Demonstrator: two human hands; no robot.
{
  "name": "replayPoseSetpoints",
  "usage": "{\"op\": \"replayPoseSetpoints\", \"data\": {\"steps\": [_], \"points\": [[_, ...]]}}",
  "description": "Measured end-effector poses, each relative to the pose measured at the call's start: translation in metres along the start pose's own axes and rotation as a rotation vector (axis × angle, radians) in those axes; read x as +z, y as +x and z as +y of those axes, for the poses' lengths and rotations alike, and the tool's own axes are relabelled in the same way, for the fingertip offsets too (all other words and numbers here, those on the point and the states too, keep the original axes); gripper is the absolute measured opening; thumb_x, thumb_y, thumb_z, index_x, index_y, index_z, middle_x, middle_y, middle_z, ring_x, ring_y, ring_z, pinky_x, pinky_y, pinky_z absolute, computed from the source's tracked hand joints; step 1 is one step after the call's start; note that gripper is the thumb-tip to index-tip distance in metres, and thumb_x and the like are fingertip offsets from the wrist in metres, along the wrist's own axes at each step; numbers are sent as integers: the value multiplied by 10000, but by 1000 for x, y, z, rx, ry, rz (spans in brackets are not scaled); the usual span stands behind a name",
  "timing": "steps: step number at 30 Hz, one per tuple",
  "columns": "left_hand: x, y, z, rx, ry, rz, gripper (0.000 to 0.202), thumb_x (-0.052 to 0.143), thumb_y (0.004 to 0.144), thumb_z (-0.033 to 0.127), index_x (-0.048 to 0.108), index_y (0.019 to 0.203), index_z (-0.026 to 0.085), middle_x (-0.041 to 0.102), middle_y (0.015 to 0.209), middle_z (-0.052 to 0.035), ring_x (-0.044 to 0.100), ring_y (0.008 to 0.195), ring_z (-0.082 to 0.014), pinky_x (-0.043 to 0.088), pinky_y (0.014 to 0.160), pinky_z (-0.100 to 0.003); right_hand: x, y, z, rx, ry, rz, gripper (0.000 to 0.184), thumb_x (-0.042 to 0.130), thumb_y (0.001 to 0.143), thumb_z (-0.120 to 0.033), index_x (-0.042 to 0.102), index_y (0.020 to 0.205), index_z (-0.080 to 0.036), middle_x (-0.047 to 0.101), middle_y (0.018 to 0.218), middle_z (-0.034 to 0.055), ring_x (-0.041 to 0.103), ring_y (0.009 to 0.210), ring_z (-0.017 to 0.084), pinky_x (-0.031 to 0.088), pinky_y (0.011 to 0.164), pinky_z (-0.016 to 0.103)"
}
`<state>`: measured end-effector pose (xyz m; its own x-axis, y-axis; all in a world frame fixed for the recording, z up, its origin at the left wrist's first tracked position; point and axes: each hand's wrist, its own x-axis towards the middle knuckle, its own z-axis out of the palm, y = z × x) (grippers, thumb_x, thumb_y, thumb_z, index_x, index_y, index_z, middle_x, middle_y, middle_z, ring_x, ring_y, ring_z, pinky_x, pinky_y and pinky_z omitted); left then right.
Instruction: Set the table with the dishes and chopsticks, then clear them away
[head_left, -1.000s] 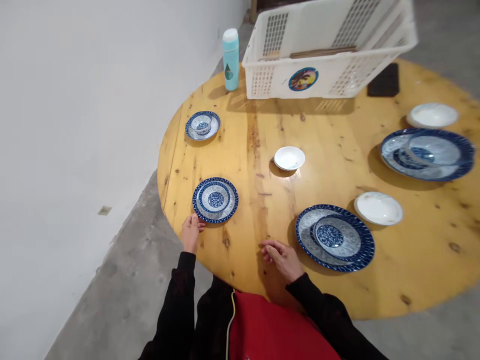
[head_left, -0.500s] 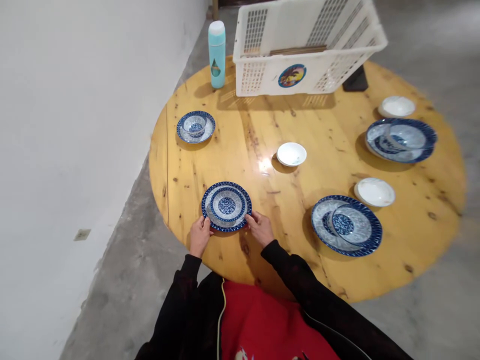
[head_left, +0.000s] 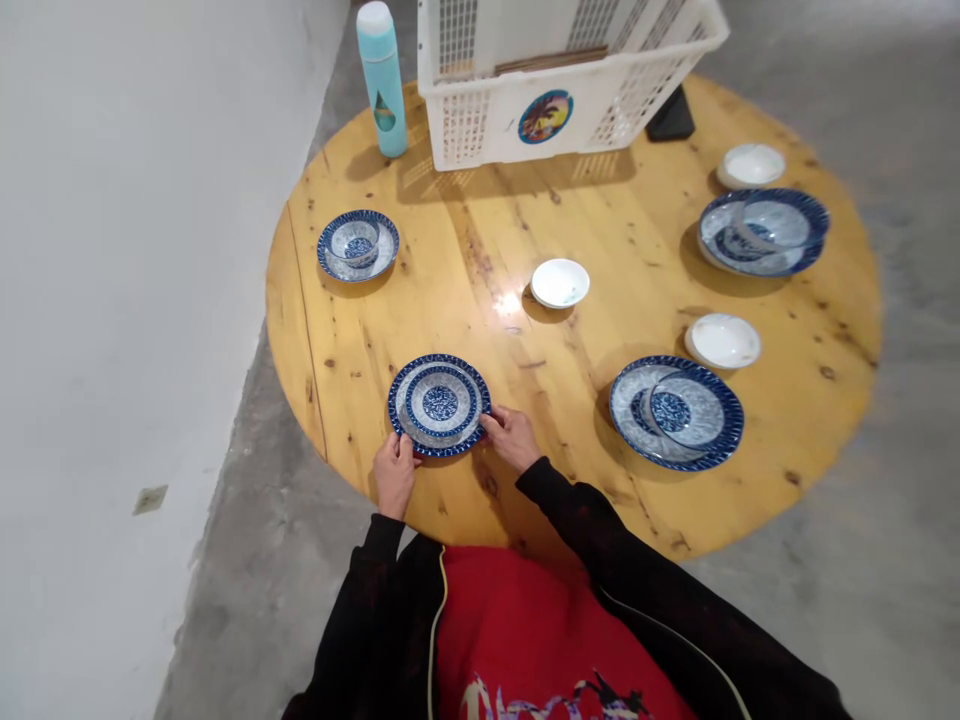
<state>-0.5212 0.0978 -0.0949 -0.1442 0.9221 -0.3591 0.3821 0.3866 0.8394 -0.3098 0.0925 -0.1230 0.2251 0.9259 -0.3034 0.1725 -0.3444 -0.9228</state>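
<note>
A blue-and-white plate (head_left: 400, 392) lies near the table's front edge, with a matching patterned bowl (head_left: 441, 403) sitting on it. My left hand (head_left: 394, 476) pinches the plate's rim at the lower left, thumb on top. At the lower right of the same rim, my right hand (head_left: 512, 437) grips it between thumb and fingers. The fingertips under the rim are hidden. To the right stands another patterned plate (head_left: 630, 390) with a bowl (head_left: 686, 410) on it, and a small white bowl (head_left: 723, 340) is just behind.
On the round wooden table (head_left: 465, 310) stand a white plastic basket (head_left: 495, 130), a light-blue bottle (head_left: 384, 90) and a black phone (head_left: 672, 116). A plate with a bowl (head_left: 358, 245) is at far left, another plate (head_left: 810, 215) at far right. White bowls (head_left: 560, 283) stand among them.
The view has shifted and turned slightly, so the tableware appears displaced. Both hands keep their hold on the plate's rim, and the bowl stays on it.
</note>
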Motion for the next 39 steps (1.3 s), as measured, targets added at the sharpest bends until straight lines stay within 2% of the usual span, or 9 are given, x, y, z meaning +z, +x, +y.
{"op": "replayPoseSetpoints", "data": {"steps": [9,15,18,22,26,29,32,36,39], "points": [[-6,4,7,-19,26,7,323,492,907,398,374,652,238,433,579,65,631,543,-134,448,524,-212,4,6,-6,-15,-47,-17,226,510,819,-380,539,671,-212,550,570,-9,540,579,170,437,550,261],[-4,9,5,6,-23,-13,299,506,892,450,460,694,231,500,607,59,613,558,-134,512,558,-230,-1,2,-14,-4,-63,-64,187,488,856,-328,546,721,-214,587,592,-13,583,570,163,461,587,261],[-2,12,4,15,-41,-29,296,502,899,458,511,728,217,541,627,51,592,556,-125,537,571,-233,-1,-7,-13,36,8,-104,182,471,886,-329,545,761,-219,600,577,-20,614,550,163,480,592,264],[-1,12,7,20,-23,-24,302,513,905,438,495,698,218,544,614,45,589,553,-124,544,570,-229,3,-23,-7,53,144,-127,227,485,899,-408,547,777,-227,606,596,-22,628,538,157,499,557,261],[-1,10,11,7,15,-14,309,509,916,445,500,705,220,603,624,33,612,561,-130,552,589,-233,-2,-25,0,95,250,-80,249,529,862,-441,606,875,-204,645,657,-9,634,541,144,510,517,247],[-3,7,11,-2,33,-14,323,509,924,470,528,731,211,627,634,29,640,581,-135,559,621,-240,-24,-4,2,123,257,44,274,538,836,-441,618,899,-186,668,689,11,640,550,144,500,498,237],[-5,2,6,-23,-20,-12,355,500,927,510,562,771,198,654,659,8,670,624,-151,569,640,-258,-64,36,-5,110,158,238,284,534,827,-406,630,955,-171,691,753,37,668,587,160,526,553,260],[-7,-16,-4,-76,-103,40,381,479,923,532,611,877,178,710,762,-36,683,662,-159,563,613,-262,-123,101,-25,117,-121,462,373,528,853,-358,627,1123,-121,730,926,106,716,680,209,560,697,332],[-4,-36,-7,-101,-38,74,387,482,914,533,635,935,178,715,764,-36,665,639,-155,563,620,-271,-155,145,-33,124,-336,530,390,545,874,-368,636,1138,-95,735,914,142,727,818,268,548,808,385]]}}
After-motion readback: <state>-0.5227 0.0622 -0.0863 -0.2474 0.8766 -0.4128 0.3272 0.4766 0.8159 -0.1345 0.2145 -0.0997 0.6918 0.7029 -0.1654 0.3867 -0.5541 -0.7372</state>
